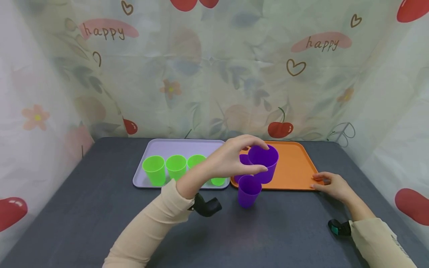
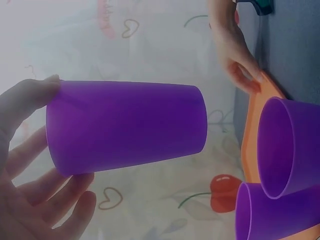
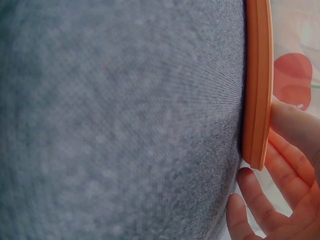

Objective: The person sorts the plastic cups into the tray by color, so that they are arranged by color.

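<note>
Raised above the orange tray's left part, a purple cup (image 1: 269, 169) hangs from my left hand (image 1: 231, 158), which pinches it near the rim between thumb and fingers. The left wrist view shows this held cup (image 2: 127, 127) from the side. A second purple cup (image 1: 249, 191) stands upright on the table at the front edge of the orange tray (image 1: 291, 171). Another purple cup (image 1: 244, 159) is on the tray, partly hidden by my left hand. At the tray's front right corner, my right hand (image 1: 335, 186) holds the rim (image 3: 258, 90) between thumb and fingers.
Left of the orange tray lies a lilac tray (image 1: 187, 144) with several green cups (image 1: 155, 169) in a row; my left forearm partly hides some. Both trays lie near the back of the dark table (image 1: 261, 238), before a patterned curtain (image 1: 211, 74).
</note>
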`<state>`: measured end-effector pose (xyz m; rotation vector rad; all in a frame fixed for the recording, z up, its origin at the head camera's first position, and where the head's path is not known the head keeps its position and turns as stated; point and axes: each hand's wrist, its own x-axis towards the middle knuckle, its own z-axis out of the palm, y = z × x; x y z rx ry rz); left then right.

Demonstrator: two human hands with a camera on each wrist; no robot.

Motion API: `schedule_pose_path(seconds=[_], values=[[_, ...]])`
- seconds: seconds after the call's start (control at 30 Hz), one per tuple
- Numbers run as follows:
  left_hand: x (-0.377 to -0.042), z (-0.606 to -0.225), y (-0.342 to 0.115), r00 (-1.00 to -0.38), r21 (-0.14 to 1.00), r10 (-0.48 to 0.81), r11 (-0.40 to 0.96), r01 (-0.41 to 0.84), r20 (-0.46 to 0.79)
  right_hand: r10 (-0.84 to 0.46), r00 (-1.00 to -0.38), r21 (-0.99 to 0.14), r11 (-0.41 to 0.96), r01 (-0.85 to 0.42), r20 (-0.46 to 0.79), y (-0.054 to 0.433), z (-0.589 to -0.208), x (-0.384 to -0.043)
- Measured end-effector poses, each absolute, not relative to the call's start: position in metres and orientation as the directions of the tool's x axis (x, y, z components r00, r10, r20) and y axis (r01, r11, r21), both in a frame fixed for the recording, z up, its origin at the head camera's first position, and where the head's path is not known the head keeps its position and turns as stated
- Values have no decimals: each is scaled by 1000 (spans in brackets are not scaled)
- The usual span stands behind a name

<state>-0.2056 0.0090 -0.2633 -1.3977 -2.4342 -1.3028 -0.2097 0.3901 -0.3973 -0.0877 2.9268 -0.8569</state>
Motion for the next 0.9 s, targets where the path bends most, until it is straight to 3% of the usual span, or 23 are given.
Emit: schedule_pose_path(seconds=[0.6, 0.9], values=[[-234, -289, 42, -560, 595, 749, 282, 753, 354, -77, -994, -538, 842, -26, -72, 391, -398, -211], [-246, -297, 52, -578, 565, 768, 357, 744, 277, -67, -995, -536, 844, -19, -71, 389, -399, -211]])
